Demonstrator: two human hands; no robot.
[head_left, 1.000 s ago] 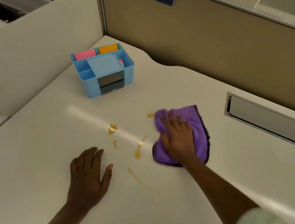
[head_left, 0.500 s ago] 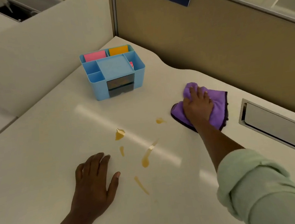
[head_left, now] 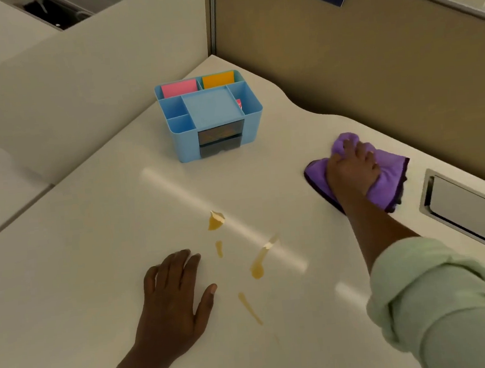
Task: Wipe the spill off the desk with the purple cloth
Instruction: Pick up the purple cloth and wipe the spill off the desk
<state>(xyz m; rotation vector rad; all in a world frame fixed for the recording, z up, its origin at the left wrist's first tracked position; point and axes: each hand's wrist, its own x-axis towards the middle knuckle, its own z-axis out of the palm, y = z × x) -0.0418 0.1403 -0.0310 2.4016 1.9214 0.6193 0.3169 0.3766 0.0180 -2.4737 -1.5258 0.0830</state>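
The purple cloth [head_left: 387, 180] lies bunched on the white desk [head_left: 95, 255] at the right, near the back partition. My right hand [head_left: 351, 171] presses down on it, fingers curled into the fabric. An orange-yellow spill [head_left: 256, 267] marks the desk's middle as several separate drops and streaks, one of them a blob [head_left: 215, 221] further back. The cloth is apart from these marks, to their right. My left hand [head_left: 172, 295] rests flat on the desk, fingers spread, just left of the spill and holding nothing.
A light blue desk organiser [head_left: 208, 113] with pink and orange note pads stands at the back of the desk. A metal cable slot [head_left: 469, 211] is set into the desk at the right. Beige partitions [head_left: 341, 57] close off the back and left.
My right hand has slid the cloth away from the spill, back and to the right, and bunched it. The small drop beside the cloth a second ago no longer shows. My left hand stays put.
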